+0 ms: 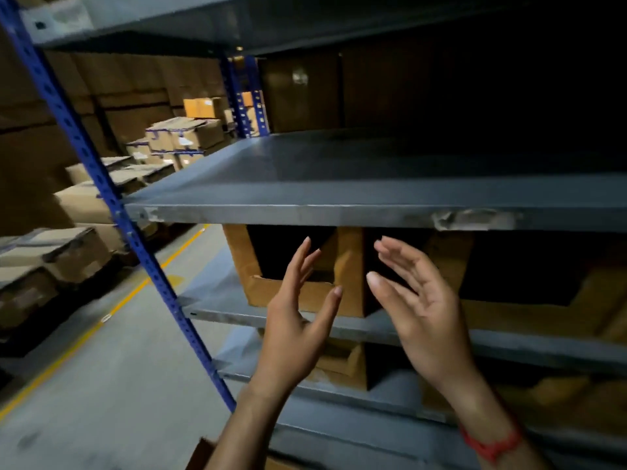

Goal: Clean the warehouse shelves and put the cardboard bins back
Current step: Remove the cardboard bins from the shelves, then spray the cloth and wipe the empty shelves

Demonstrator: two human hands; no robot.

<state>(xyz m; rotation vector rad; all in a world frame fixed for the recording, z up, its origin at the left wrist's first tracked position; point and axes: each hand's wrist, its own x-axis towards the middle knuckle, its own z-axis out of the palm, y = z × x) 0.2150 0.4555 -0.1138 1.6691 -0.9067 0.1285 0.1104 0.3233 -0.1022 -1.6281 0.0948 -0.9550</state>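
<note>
The middle shelf (339, 171) stood bare and grey, and from where I stood it looked wiped, though in that dim light I could not swear to dust or no dust. Both hands were up in front of the rack and held nothing. The left hand (298, 320) and the right hand (420, 313) had their fingers straight and spread, palms turned toward each other with a gap between, as if sizing up a box. A red band (492, 442) circled the right wrist. Just behind the hands, on the shelf below (210, 312), a cardboard bin (349, 266) sat at the left end with its cut-out front facing out. A second bin (509, 313) sat beside it in shadow, and another bin (342, 364) showed on the level under that. So I judged the job partway done — the lower levels had their bins, the middle shelf had none, and that was the one wanting its bins back. A scrap of torn tape (475, 220) clung to its front edge. The rack's blue upright (101, 178) ran down to a concrete floor (118, 385) marked with a yellow line (101, 317), and across the aisle brown cartons (183, 134) were stacked in uneven heaps.
</note>
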